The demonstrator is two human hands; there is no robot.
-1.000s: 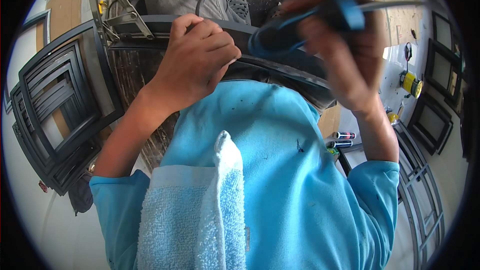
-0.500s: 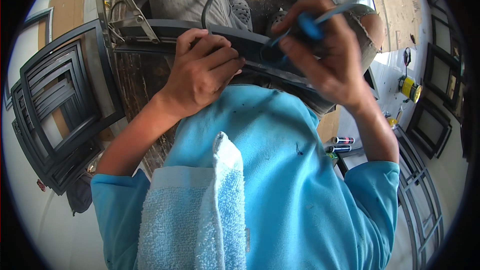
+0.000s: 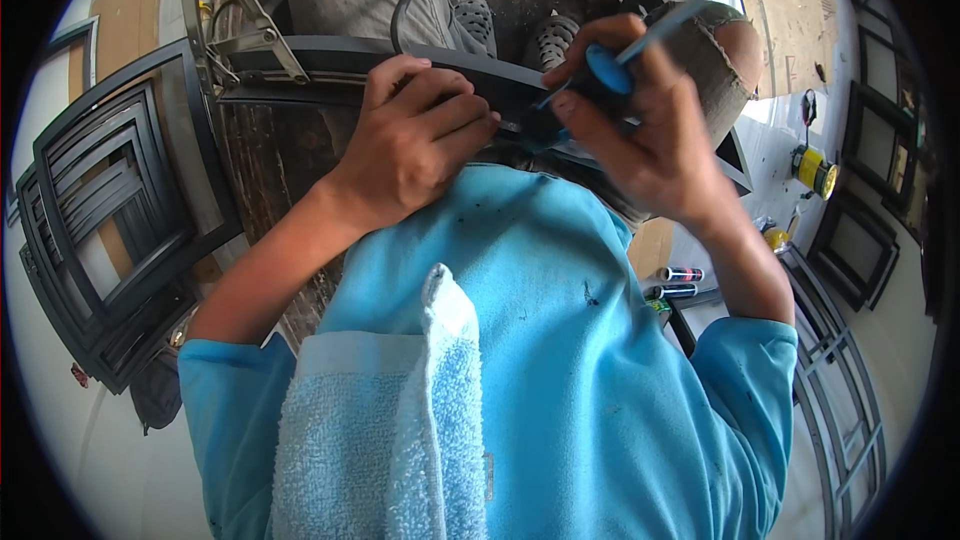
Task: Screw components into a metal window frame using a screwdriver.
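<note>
A screwdriver (image 3: 610, 70) with a blue and black handle is gripped in my right hand (image 3: 650, 130). Its long metal shaft slants up and away to the right, while the handle's butt end points down at a black frame (image 3: 340, 62) across my lap. Whether the handle touches the frame is hard to tell. Curled over the frame's near bar are the fingers of my left hand (image 3: 415, 140), just left of the handle. A black flexible strip (image 3: 403, 10) rises from the frame behind that hand; its lower end is hidden.
A metal hinge arm (image 3: 255, 25) is attached at the frame's left. Several black frames (image 3: 110, 200) lean at the left. On the right are a yellow spool (image 3: 815, 172), two tubes (image 3: 680, 282) and a grey metal grille (image 3: 835, 370). A light-blue towel (image 3: 375, 440) hangs over my shirt.
My right hand has brought the screwdriver handle slightly lower and left, closer to the frame. The left hand has stayed nearly in place on the bar. The whole view has shifted a little.
</note>
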